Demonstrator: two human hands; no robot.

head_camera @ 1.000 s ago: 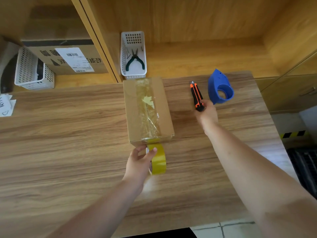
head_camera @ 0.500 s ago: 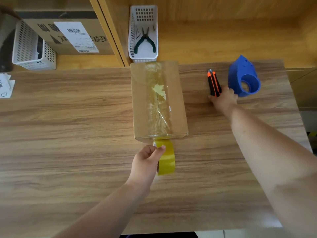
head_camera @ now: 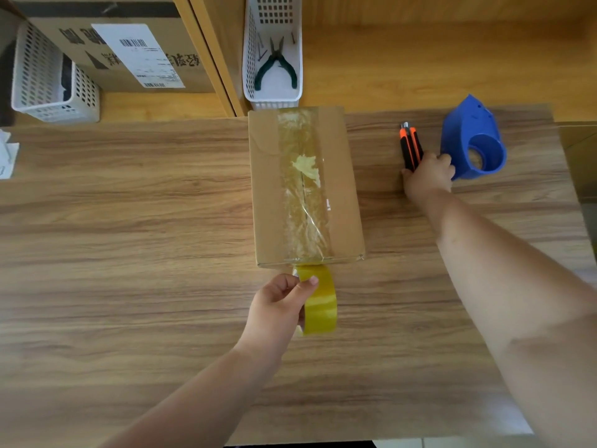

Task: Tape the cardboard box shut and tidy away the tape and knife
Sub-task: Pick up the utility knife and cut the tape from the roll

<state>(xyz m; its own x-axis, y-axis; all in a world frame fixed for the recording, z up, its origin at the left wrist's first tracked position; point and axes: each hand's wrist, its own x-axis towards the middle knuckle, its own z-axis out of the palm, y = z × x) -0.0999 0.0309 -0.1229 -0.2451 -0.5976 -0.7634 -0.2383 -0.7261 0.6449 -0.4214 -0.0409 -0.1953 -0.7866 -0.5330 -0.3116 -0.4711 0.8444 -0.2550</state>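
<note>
A closed cardboard box (head_camera: 344, 192) lies on the wooden table (head_camera: 129, 253), with a strip of clear yellowish tape running down its top seam. My left hand (head_camera: 277, 305) grips a yellow tape roll (head_camera: 319, 302) just below the box's near edge; the tape still joins the roll to the box. My right hand (head_camera: 426, 174) rests on the lower end of an orange and black utility knife (head_camera: 409, 145), fingers curled around its handle. The knife lies flat to the right of the box.
A blue tape dispenser (head_camera: 473, 140) stands right beside my right hand. A white basket (head_camera: 274, 92) with pliers sits behind the box on the shelf. Another white basket (head_camera: 48, 79) and a labelled carton (head_camera: 129, 50) are at the back left. White papers (head_camera: 6, 156) lie at the left edge.
The view has shifted so everything sits lower and nearer in frame. My right hand stays on the knife's handle and my left hand keeps the tape roll at the box's near edge.
</note>
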